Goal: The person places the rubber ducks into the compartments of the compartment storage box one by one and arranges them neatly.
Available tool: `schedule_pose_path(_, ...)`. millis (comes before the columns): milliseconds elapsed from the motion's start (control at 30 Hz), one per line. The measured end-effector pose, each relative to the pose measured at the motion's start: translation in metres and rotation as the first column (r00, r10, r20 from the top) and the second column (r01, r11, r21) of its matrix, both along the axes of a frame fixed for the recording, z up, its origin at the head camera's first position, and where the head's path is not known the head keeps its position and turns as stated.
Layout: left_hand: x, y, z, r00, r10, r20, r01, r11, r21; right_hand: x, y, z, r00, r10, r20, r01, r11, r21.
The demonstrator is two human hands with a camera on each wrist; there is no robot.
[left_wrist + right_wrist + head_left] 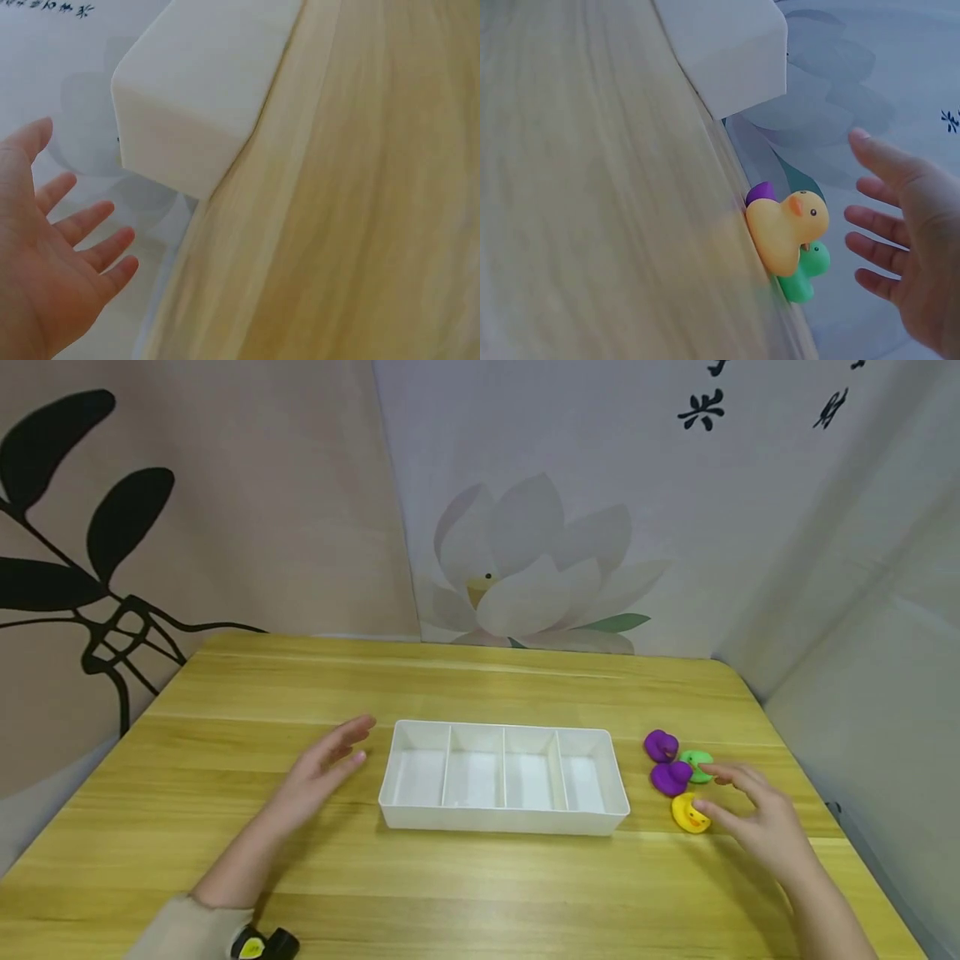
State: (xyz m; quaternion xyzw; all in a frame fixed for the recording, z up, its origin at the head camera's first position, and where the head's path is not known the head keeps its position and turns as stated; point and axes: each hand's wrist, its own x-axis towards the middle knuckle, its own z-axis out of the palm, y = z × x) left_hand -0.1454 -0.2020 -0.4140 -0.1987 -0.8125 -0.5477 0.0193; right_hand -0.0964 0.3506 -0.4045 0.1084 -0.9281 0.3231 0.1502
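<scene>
Holding nothing, our right hand (767, 828) hangs with thumb and fingers parted, just beside the yellow duck (686, 814) and the green duck (694, 766) at the right of the surface (450, 893). We judge that relation to be the one that counts: both toys lie to the left of the palm, off the fingertips, which makes this much the nearer of our two hands. The yellow duck is closest to us, by the thumb; the green duck is farther off, by the forefinger. From the head they overlap the fingers, but the right wrist view shows a gap.

Left of the green one we see the near purple duck (667, 779), and behind it the far purple duck (660, 746). Their cluster runs away from us; whether every neighbour touches we cannot tell. The near purple duck and the green one stand partly between our hand and the far purple one, while the yellow one is unobstructed.

Apart to the left sits the white tray (501, 820), its four compartments in a row along its left-to-right long axis. Our left hand (318, 777), relaxed and ungripping, hovers beside its left end.
</scene>
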Motion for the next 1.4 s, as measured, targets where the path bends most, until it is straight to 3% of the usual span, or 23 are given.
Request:
schedule_pose_path(200, 0.001, 0.005, -0.009, 0.997, -0.055, 0.063, 0.052, 0.998, 0.042, 0.0, 0.006, -0.007, 0.999, 0.012, 0.038, -0.012, 1.0, -0.005)
schedule_pose_path(500, 0.002, 0.011, -0.019, 0.984, -0.154, 0.095, 0.141, 0.982, 0.13, -0.003, 0.017, -0.016, 0.992, 0.041, 0.121, -0.037, 0.999, -0.036)
schedule_pose_path(800, 0.004, 0.012, -0.021, 0.974, -0.183, 0.13, 0.161, 0.973, 0.168, -0.001, 0.019, -0.018, 0.969, 0.042, 0.245, -0.021, 0.996, -0.09)
schedule_pose_path(1400, 0.003, 0.012, -0.024, 0.969, -0.181, 0.166, 0.156, 0.976, 0.152, 0.0, 0.018, -0.017, 0.958, 0.024, 0.287, 0.005, 0.995, -0.1)
